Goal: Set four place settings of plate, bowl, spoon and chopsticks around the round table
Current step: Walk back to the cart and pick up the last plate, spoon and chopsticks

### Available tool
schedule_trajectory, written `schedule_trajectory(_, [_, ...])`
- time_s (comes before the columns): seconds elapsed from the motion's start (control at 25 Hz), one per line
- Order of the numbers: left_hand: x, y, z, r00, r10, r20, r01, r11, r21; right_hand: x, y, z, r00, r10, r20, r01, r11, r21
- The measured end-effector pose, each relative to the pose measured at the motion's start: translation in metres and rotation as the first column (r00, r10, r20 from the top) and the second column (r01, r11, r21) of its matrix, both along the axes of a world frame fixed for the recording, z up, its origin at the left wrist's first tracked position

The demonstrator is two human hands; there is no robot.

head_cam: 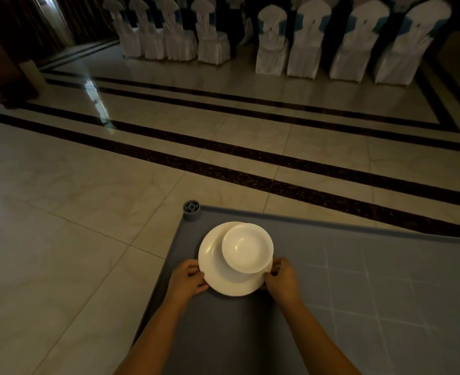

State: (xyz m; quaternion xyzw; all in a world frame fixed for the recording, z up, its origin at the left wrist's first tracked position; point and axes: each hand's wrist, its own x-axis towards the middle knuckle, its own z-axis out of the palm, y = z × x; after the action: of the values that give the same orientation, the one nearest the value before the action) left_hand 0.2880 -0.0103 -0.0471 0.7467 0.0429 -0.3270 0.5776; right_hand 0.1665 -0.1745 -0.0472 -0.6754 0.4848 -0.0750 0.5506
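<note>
The plate [223, 277] sat near the corner of the grey table [358, 293], a bowl [246, 247] riding off-centre toward its far right. Both hands, left [189, 280] and right [283, 277], gripped opposite rims, equally near.

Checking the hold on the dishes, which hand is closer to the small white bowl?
Right. The right hand holds the white round plate just below the small white bowl; the left hand holds the plate's opposite, bowl-free edge.

White plate [218, 277] and white bowl [246, 249] sat on a grey tray [345, 307] marked with pale grid lines; the cream floor [88, 212] bore dark stripes.
</note>
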Motion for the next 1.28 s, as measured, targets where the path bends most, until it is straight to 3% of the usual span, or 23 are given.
schedule_trajectory(0.24, [-0.039,-0.022,0.003,0.989,-0.060,-0.135,0.021,0.961,-0.275,-0.050,-0.012,0.021,0.990,-0.114,0.087,0.110,0.993,0.047])
schedule_trajectory(0.36, [-0.067,-0.044,0.006,0.971,-0.135,-0.200,0.062,0.940,-0.334,-0.090,-0.022,0.032,0.971,-0.200,0.129,0.198,0.980,0.029])
schedule_trajectory(0.68, [-0.179,-0.115,0.037,0.929,-0.339,-0.149,0.229,0.842,-0.489,-0.230,-0.072,0.059,0.917,-0.295,0.268,0.308,0.951,-0.007])
schedule_trajectory(0.76, [-0.206,-0.133,0.046,0.928,-0.351,-0.124,0.248,0.831,-0.498,-0.280,-0.088,0.054,0.945,-0.299,0.136,0.324,0.913,-0.247])
schedule_trajectory(0.84, [-0.237,-0.152,0.052,0.934,-0.342,-0.106,0.248,0.831,-0.498,-0.340,-0.107,0.037,0.912,-0.319,-0.256,0.099,0.779,-0.619])
schedule_trajectory(0.88, [-0.252,-0.160,0.054,0.938,-0.329,-0.107,0.235,0.833,-0.501,-0.366,-0.115,0.030,0.838,-0.303,-0.453,-0.078,0.756,-0.650])
schedule_trajectory(0.96, [-0.283,-0.175,0.058,0.948,-0.295,-0.119,0.196,0.836,-0.513,-0.402,-0.125,0.013,0.722,-0.186,-0.667,-0.234,0.841,-0.488])
schedule_trajectory(1.04, [-0.309,-0.187,0.060,0.956,-0.264,-0.129,0.160,0.835,-0.527,-0.409,-0.133,0.003,0.750,-0.103,-0.653,-0.222,0.891,-0.395])
schedule_trajectory(1.12, [-0.326,-0.195,0.063,0.958,-0.255,-0.128,0.150,0.833,-0.532,-0.401,-0.134,-0.001,0.823,-0.074,-0.564,-0.196,0.894,-0.403])
schedule_trajectory(1.28, [-0.343,-0.197,0.067,0.965,-0.242,-0.101,0.157,0.842,-0.517,-0.404,-0.140,-0.002,0.885,-0.106,-0.454,-0.057,0.942,-0.331])
